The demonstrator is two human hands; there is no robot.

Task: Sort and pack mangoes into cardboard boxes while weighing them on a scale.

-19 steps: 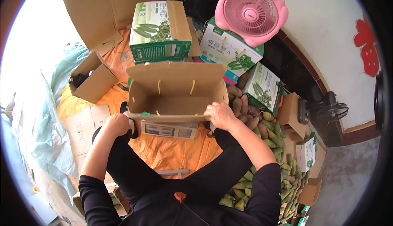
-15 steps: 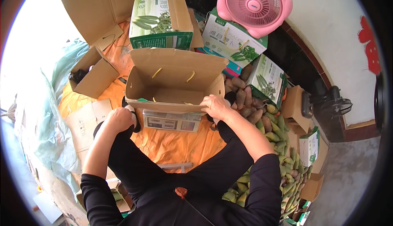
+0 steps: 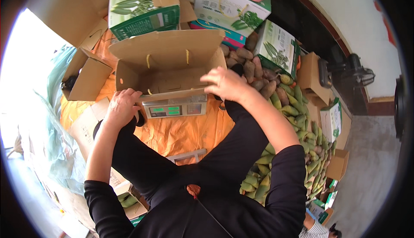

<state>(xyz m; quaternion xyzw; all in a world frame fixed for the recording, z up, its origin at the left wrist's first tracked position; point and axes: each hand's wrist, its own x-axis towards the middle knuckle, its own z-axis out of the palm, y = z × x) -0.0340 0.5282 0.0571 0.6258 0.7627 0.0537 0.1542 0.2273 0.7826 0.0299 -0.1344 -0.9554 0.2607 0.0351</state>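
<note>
Open carton [image 3: 170, 72] on a scale [image 3: 174, 110]

Head view: it sits atop the scale, far flap raised. The left hand [image 3: 123, 107] touches its near-left corner; I cannot tell if it grips. The right hand [image 3: 227, 84], loosely spread, is at the near-right rim.

The left hand [image 3: 121, 107] is at the near left corner of the open cardboard box [image 3: 170, 69], back upward, its fingers bent against the corner. The right hand [image 3: 226, 85] is above the box's near right corner, fingers loosely curved and partly spread toward the box's left; whether they touch it is unclear. Both forearms [image 3: 271, 119] are bare below black sleeves [image 3: 285, 173] and slant inward toward the box. The black-clad legs [image 3: 138, 164] are spread apart on the box's near side.
</note>
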